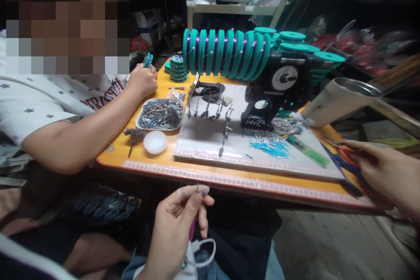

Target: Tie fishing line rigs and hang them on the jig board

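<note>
Low in front of the table edge, my left hand (180, 216) is closed, with thumb and forefinger pinching a small bluish piece with thin dark ends (203, 192). Its exact kind is too small to make out. A purple item (192, 230) shows partly behind that hand's fingers. At the table's right edge, my right hand (383, 168) closes around the red-orange handles of a pair of pliers (345, 154); its fingers are partly hidden and blurred. Beside it lies a tool with dark blue handles (344, 166). A green tube (308, 151) lies just left of these tools.
A black stand with a dial (285, 78) carries a row of teal line spools (226, 52). Small dark rigs (206, 111) hang over a white board (197, 144). A tray of small parts (159, 129) and a white bowl (155, 142) sit left. Another person's arm (98, 133) rests there. A cup (341, 100) stands right.
</note>
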Tool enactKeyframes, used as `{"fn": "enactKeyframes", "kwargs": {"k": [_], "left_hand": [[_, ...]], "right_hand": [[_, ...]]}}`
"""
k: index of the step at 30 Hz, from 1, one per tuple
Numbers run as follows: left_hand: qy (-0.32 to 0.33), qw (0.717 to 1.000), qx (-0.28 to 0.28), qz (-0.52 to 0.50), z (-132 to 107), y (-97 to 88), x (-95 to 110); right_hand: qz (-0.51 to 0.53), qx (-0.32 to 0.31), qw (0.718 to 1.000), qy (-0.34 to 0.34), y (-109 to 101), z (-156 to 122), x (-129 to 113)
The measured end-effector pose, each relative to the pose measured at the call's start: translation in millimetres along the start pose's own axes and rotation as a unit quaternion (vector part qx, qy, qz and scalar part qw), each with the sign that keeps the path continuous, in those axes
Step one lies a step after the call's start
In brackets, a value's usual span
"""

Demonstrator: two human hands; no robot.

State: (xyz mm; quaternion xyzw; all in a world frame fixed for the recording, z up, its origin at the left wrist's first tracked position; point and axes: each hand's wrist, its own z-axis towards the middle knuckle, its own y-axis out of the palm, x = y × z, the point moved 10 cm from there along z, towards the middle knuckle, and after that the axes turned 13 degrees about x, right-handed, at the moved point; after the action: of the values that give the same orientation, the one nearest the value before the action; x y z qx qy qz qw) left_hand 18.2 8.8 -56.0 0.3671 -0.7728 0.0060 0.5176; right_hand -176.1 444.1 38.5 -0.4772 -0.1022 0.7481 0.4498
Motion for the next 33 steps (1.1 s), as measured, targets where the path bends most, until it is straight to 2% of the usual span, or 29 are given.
{"fn": "enactKeyframes", "kwargs": {"k": [3, 5, 7, 9, 10, 11, 12, 13, 15, 16, 18, 20, 22, 24, 29, 33], "left_hand": [[0.007, 1.0, 0.003, 0.013, -1, -0.9, 2], [0.033, 0.999, 0.008, 0.03, -1, -1.9, 7], [0.094, 0.994, 0.013, 0.061, -1, -1.8, 19], [0.188, 0.976, 0.013, 0.108, -5, 1.5, 37], [0.237, 0.962, 0.014, 0.134, -9, 3.9, 45], [0.279, 0.947, 0.013, 0.158, -13, 6.5, 52], [0.31, 0.934, 0.012, 0.177, -16, 9.1, 56], [0.328, 0.925, 0.007, 0.191, -19, 11.6, 58], [0.336, 0.92, -0.008, 0.2, -22, 15.8, 58], [0.331, 0.923, -0.016, 0.194, -23, 17.2, 57], [0.312, 0.935, -0.025, 0.168, -23, 17.5, 56], [0.288, 0.947, -0.022, 0.14, -22, 14.8, 55], [0.273, 0.954, -0.014, 0.123, -21, 10.9, 56], [0.265, 0.957, -0.01, 0.12, -20, 7.4, 55], [0.232, 0.959, -0.002, 0.161, -11, -2.8, 41], [0.27, 0.938, 0.014, 0.217, -9, -8.1, 41]], "right_hand": [[-0.105, -0.052, 0.993, -0.028, 14, 9, -4], [-0.139, -0.065, 0.987, -0.047, 17, 13, -4], [-0.156, -0.067, 0.984, -0.061, 16, 10, -8], [-0.158, -0.036, 0.983, -0.084, 9, -7, -31], [-0.152, -0.002, 0.983, -0.103, 3, -21, -51], [-0.137, 0.042, 0.978, -0.15, -4, -40, -82], [-0.107, 0.063, 0.971, -0.204, -5, -64, -118], [-0.062, 0.059, 0.962, -0.26, -1, -92, -155], [0.104, -0.018, 0.919, -0.379, 15, -152, -229], [0.169, -0.072, 0.901, -0.392, 26, -175, -254], [0.237, -0.136, 0.889, -0.367, 46, -201, -284], [0.287, -0.16, 0.888, -0.321, 60, -211, -294], [0.325, -0.16, 0.889, -0.28, 68, -212, -294], [0.343, -0.153, 0.887, -0.267, 71, -212, -291], [0.292, -0.107, 0.884, -0.348, 67, -220, -292], [0.275, -0.101, 0.889, -0.352, 69, -219, -289]]}}
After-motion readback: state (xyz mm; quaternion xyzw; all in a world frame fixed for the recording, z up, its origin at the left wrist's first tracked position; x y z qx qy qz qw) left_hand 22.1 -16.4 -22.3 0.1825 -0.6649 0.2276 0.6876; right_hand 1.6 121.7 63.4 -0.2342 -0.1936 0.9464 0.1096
